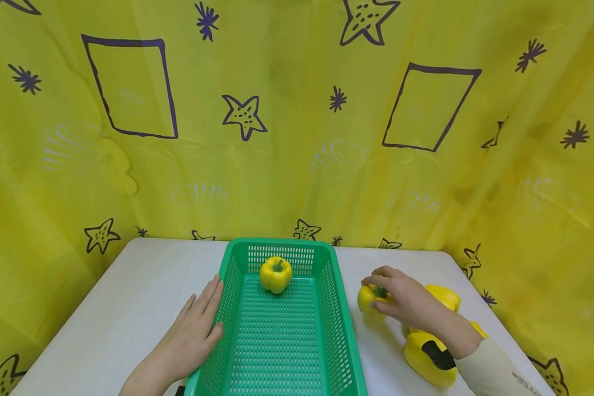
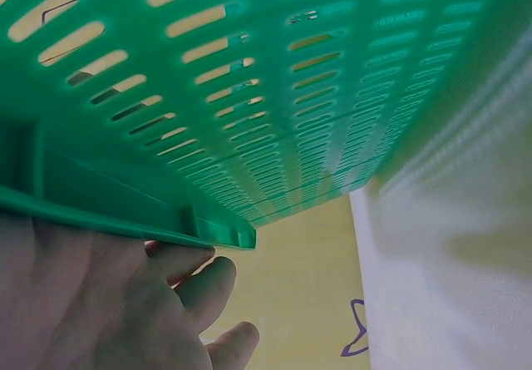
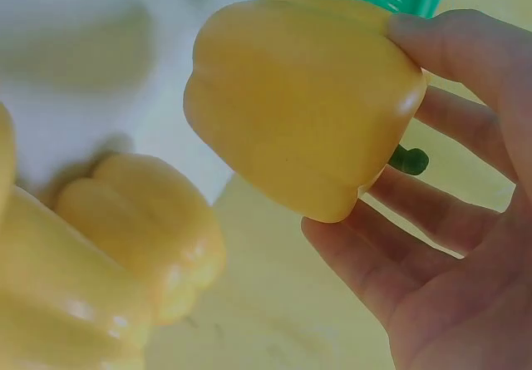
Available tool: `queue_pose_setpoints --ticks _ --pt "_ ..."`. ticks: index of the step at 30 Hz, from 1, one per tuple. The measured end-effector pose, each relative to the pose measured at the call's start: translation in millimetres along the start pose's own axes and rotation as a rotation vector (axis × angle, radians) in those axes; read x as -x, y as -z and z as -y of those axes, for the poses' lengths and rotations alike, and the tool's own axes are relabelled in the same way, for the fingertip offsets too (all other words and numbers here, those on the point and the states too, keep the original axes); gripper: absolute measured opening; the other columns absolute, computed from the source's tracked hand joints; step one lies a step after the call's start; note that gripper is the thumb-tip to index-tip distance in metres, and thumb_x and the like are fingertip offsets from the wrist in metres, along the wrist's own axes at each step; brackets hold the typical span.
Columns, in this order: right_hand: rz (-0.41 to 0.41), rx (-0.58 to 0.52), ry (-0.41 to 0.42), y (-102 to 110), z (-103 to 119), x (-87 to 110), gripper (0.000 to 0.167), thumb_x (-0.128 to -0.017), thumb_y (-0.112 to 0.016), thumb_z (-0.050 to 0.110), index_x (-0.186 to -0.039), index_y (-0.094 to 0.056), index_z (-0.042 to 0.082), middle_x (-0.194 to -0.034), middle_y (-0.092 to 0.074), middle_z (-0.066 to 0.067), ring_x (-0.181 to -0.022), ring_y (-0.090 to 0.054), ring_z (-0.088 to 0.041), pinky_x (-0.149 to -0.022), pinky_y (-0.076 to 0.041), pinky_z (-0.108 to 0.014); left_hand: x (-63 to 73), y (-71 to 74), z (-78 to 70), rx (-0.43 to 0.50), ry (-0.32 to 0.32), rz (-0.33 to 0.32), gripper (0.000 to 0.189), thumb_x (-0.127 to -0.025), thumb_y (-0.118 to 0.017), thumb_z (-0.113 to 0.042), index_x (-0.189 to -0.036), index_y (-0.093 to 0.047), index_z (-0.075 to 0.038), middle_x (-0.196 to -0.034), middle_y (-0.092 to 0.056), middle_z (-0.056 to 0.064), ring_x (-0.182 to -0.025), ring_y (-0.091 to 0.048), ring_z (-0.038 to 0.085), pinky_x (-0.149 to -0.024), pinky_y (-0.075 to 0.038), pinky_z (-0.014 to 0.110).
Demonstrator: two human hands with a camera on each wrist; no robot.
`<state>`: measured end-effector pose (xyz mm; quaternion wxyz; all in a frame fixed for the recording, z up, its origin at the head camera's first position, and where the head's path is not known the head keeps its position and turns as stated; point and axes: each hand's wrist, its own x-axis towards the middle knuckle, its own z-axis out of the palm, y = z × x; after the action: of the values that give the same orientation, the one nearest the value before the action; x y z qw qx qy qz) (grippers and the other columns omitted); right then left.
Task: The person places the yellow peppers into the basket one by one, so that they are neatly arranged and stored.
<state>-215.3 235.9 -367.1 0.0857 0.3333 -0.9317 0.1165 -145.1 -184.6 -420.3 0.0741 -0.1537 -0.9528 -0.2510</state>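
A yellow bell pepper (image 3: 299, 104) with a green stem is gripped in my right hand (image 1: 401, 294), thumb on one side and fingers round the other. In the head view this pepper (image 1: 368, 301) is just to the right of a green slotted plastic basket (image 1: 348, 330). Another yellow bell pepper (image 1: 275, 275) sits stem up near the basket's far end. My left hand (image 1: 190, 333) rests along the basket's left rim with fingers extended. From the left wrist view, its fingers (image 2: 208, 291) lie at the underside of the rim (image 2: 125, 224).
Several more yellow peppers lie on the white table (image 1: 148, 286) at the right, among them one with a black patch (image 1: 425, 363) and one behind (image 1: 444, 297), partly covered by my right forearm. A yellow patterned curtain (image 1: 287, 165) hangs round the table.
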Motion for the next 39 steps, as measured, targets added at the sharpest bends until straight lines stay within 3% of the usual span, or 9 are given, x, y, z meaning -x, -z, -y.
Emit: queue_pose_setpoints --ticks 10,15,33,39 --pt "0.024 0.011 -0.018 19.2 3.8 -10.9 0.036 -0.084 -0.077 0.016 -0.119 -0.069 0.011 -0.118 -0.064 -0.009 -0.101 -0.064 -0.023 -0.086 -0.057 -0.042 0.0 0.4 0.4 0.004 -0.003 -0.003 0.068 -0.096 -0.053 -0.017 -0.156 -0.024 0.000 -0.166 -0.019 0.012 -0.151 -0.025 0.033 -0.117 -0.020 0.063" --pt "0.031 0.012 -0.030 27.0 6.2 -17.8 0.037 -0.085 -0.077 0.017 -0.120 -0.069 0.013 -0.120 -0.063 -0.009 -0.098 -0.062 -0.020 -0.083 -0.057 -0.038 0.4 0.2 0.1 -0.001 -0.007 -0.010 0.069 -0.096 -0.054 -0.017 -0.156 -0.025 0.000 -0.166 -0.019 0.012 -0.151 -0.025 0.033 -0.116 -0.021 0.063" --pt "0.013 0.011 0.023 43.3 20.2 -39.7 0.038 -0.086 -0.076 0.017 -0.123 -0.068 0.013 -0.122 -0.062 -0.011 -0.099 -0.063 -0.022 -0.083 -0.056 -0.039 0.9 -1.4 1.0 -0.011 -0.018 -0.024 0.069 -0.096 -0.054 -0.017 -0.156 -0.025 -0.001 -0.166 -0.020 0.011 -0.151 -0.026 0.031 -0.116 -0.022 0.061" --pt "0.008 -0.014 0.044 44.5 29.3 -48.5 0.039 -0.086 -0.076 0.018 -0.124 -0.067 0.013 -0.125 -0.061 -0.011 -0.096 -0.063 -0.019 -0.080 -0.056 -0.034 0.1 -0.9 0.8 -0.007 -0.012 -0.015 0.069 -0.096 -0.054 -0.017 -0.156 -0.025 -0.001 -0.166 -0.020 0.012 -0.151 -0.026 0.032 -0.116 -0.021 0.062"
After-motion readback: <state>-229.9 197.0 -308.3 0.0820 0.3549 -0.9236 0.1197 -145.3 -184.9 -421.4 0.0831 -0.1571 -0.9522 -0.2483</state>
